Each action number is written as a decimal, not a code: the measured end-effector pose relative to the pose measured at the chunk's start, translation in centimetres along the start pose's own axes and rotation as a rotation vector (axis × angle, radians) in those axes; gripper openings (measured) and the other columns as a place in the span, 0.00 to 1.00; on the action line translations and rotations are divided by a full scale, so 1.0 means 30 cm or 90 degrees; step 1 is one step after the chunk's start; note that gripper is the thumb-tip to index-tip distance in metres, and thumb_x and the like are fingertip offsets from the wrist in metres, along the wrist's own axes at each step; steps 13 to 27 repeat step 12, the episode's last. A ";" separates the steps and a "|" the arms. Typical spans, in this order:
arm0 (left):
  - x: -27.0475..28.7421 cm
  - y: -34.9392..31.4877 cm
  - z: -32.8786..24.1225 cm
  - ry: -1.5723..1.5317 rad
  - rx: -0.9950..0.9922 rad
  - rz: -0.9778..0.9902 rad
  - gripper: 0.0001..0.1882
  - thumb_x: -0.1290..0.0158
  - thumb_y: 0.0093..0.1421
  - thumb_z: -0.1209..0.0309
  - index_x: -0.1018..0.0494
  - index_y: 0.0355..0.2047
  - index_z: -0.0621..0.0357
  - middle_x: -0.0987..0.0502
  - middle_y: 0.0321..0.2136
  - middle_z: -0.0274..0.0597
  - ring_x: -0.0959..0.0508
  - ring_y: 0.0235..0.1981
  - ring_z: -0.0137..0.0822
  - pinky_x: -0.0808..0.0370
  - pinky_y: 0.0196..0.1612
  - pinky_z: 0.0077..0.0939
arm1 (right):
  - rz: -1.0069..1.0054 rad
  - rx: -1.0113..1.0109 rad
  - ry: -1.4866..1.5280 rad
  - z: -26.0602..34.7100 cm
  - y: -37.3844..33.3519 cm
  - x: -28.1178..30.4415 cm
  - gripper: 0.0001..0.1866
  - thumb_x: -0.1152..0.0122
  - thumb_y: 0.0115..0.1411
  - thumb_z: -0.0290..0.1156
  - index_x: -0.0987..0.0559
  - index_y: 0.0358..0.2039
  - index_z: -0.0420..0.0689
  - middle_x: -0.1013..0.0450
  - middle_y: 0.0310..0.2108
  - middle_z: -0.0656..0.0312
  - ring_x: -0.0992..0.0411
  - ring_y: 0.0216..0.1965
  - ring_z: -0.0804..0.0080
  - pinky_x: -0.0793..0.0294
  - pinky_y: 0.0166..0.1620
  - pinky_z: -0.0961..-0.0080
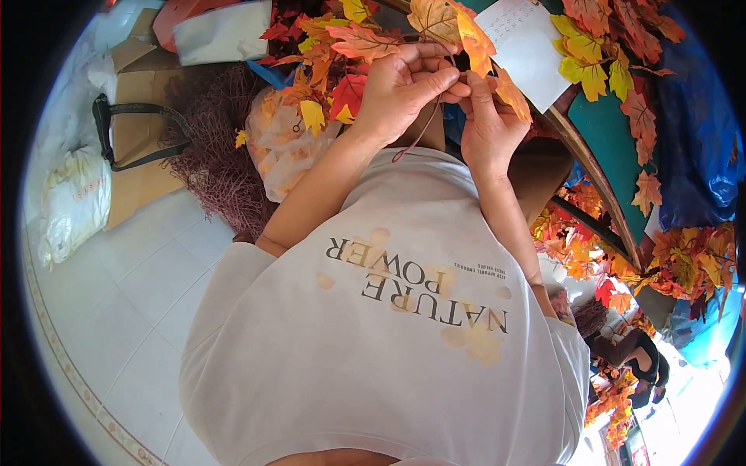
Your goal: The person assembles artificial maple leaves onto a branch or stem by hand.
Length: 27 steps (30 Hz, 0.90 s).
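My left hand (396, 93) is closed, thumb against fingers, on a thin brown stem (423, 136) whose loose end curls down in front of my shirt. Touching it at the fingertips, my right hand (491, 128) pinches the base of an orange artificial maple leaf (511, 97). Another orange leaf (475, 45) stands up just above both hands, and a tan leaf (434, 19) rises beside it. The exact spot where stem and leaves meet is hidden by my fingers. A red leaf (348, 95) hangs by my left wrist.
To the right lies a green board with a wooden edge (590, 155), under a white sheet with handwriting (522, 50). On the left are a bundle of purplish-brown twigs (214, 147), a clear bag of orange leaves (284, 140) and cardboard (144, 182). Another person (641, 357) sits at lower right.
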<state>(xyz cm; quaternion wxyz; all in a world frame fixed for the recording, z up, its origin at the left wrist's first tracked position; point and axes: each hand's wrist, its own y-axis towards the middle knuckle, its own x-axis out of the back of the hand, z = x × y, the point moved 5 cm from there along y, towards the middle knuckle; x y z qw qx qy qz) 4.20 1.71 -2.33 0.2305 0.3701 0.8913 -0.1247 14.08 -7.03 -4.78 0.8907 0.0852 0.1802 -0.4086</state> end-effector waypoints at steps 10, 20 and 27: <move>-0.014 0.004 -0.006 0.003 -0.019 0.025 0.15 0.47 0.56 0.79 0.33 0.44 0.72 0.26 0.29 0.40 0.22 0.27 0.30 0.22 0.32 0.19 | -0.036 -0.020 0.070 -0.007 0.001 -0.001 0.04 0.39 0.55 0.21 0.25 0.31 0.38 0.28 0.30 0.66 0.31 0.31 0.83 0.31 0.36 0.84; -0.013 0.007 -0.005 0.004 -0.021 0.015 0.19 0.48 0.56 0.80 0.35 0.48 0.72 0.27 0.28 0.40 0.22 0.27 0.31 0.22 0.32 0.18 | -0.018 -0.013 0.078 -0.001 -0.005 -0.008 0.06 0.39 0.55 0.23 0.25 0.33 0.38 0.27 0.31 0.65 0.30 0.32 0.81 0.31 0.37 0.84; -0.013 0.007 -0.005 0.004 -0.021 0.015 0.19 0.48 0.56 0.80 0.35 0.48 0.72 0.27 0.28 0.40 0.22 0.27 0.31 0.22 0.32 0.18 | -0.018 -0.013 0.078 -0.001 -0.005 -0.008 0.06 0.39 0.55 0.23 0.25 0.33 0.38 0.27 0.31 0.65 0.30 0.32 0.81 0.31 0.37 0.84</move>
